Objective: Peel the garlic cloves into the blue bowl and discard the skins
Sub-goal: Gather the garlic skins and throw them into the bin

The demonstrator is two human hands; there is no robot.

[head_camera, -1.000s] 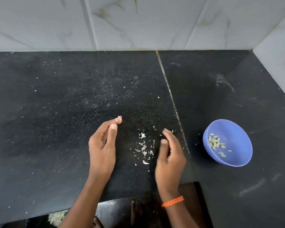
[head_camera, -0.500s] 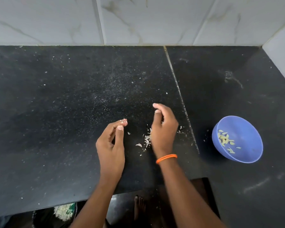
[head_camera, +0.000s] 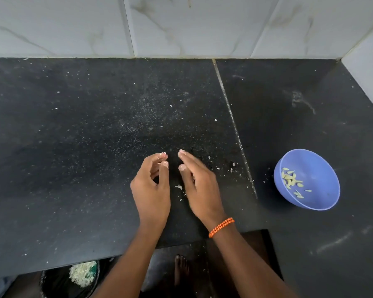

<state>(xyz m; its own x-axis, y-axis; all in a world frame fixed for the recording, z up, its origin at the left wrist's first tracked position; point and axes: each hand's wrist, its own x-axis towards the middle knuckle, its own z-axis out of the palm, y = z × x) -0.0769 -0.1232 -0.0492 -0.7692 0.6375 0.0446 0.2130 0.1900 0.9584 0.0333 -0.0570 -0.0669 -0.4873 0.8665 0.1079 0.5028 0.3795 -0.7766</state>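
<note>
From my seat the black counter (head_camera: 73, 147) lies bare to the left and toward the wall, so either hand could sweep there without meeting anything but fine crumbs. The tiled wall (head_camera: 181, 26) closes the far edge, and a side wall (head_camera: 370, 67) closes the right corner. To the right, the blue bowl (head_camera: 319, 194) stands alone, well apart from my right hand (head_camera: 199, 186); open counter lies between them, crossed only by a seam (head_camera: 235, 125) and a few skin flakes (head_camera: 232, 166). My left hand (head_camera: 151, 190) sits just beside the right, a narrow gap between them.
</note>
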